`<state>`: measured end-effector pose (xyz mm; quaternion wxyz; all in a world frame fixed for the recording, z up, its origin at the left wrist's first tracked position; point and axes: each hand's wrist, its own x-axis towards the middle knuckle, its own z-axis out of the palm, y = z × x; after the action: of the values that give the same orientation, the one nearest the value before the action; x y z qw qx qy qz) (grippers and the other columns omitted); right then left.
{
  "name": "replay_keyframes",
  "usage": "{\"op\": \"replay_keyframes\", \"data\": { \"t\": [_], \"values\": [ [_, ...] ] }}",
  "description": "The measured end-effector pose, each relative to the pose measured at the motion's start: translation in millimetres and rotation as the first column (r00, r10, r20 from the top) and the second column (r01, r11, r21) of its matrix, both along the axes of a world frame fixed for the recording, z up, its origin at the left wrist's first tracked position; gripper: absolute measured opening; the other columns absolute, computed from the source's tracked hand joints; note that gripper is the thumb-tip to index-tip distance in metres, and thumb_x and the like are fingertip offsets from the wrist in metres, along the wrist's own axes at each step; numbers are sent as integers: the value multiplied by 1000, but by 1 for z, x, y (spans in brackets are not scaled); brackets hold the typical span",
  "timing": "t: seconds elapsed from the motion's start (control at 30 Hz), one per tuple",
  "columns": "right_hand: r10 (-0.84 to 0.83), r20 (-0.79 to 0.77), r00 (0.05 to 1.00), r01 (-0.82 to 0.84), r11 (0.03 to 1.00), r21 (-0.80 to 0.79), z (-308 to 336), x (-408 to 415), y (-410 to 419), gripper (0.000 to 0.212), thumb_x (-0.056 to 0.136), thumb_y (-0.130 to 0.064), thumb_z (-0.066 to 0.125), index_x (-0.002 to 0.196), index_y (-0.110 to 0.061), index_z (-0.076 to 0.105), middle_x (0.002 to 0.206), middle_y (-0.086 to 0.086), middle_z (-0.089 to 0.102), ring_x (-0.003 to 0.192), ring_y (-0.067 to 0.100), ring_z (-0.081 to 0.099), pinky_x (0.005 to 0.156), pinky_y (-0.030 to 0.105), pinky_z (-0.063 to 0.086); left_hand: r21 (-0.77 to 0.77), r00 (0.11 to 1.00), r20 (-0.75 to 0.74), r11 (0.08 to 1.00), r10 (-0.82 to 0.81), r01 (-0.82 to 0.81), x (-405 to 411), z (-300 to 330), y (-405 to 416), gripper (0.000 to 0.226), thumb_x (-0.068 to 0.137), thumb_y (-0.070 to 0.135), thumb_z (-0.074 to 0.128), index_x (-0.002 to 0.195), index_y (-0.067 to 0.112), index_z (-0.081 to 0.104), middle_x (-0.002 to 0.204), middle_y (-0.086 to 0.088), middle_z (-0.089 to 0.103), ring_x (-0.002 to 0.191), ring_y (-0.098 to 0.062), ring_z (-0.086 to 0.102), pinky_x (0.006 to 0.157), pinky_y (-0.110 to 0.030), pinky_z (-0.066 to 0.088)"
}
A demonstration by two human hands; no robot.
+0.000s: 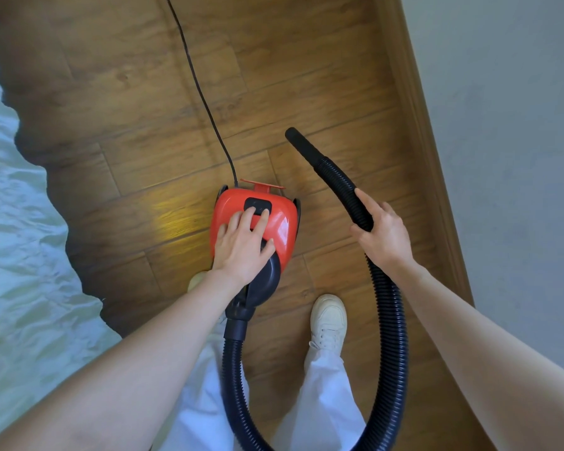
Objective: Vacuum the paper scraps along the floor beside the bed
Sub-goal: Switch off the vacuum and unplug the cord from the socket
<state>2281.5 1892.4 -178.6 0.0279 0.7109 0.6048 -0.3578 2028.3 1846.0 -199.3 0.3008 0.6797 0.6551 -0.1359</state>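
Red plastic vacuum (258, 219) sits on floor (137, 125) by bed (20, 255), looks light; left hand (241, 249) flat on top, fingers straight. Right hand (383, 234) wraps ribbed hose (391, 320), bendy, so grip nearer nozzle (302, 144). No scraps visible.

- The person's two arms are bare, with no sleeves showing.
- The left hand (241, 245) has no rings and no watch.
- The right hand (383, 234) has no rings and no watch either.
- The person wears loose white trousers (323, 402) with soft folds in the cloth.
- The right shoe (328, 320) is cream white, with white laces and a round toe.
- Only a pale bit of the left shoe (196, 280) peeks out.
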Motion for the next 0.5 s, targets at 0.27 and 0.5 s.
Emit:
{"op": "replay_keyframes", "data": {
  "t": [0.27, 0.5],
  "values": [
    [17, 40, 999, -17, 1000, 0, -49, -4, 11, 64, 90, -27, 59, 148, -33, 31, 112, 6, 56, 89, 22, 59, 70, 31, 49, 70, 996, 88, 998, -13, 7, -10, -2, 6, 54, 97, 38, 39, 146, 16, 31, 151, -10, 30, 140, -27, 23, 112, -43, 24],
    [44, -3, 999, -44, 999, 23, -119, -24, 44, 68, 90, -28, 59, 149, -34, 27, 132, 6, 53, 111, 23, 56, 84, 38, 52, 131, 993, 116, 990, 29, -45, -28, -30, 19, 55, 96, 37, 41, 145, 15, 32, 149, -9, 33, 139, -25, 24, 112, -43, 26]
  ]
}}
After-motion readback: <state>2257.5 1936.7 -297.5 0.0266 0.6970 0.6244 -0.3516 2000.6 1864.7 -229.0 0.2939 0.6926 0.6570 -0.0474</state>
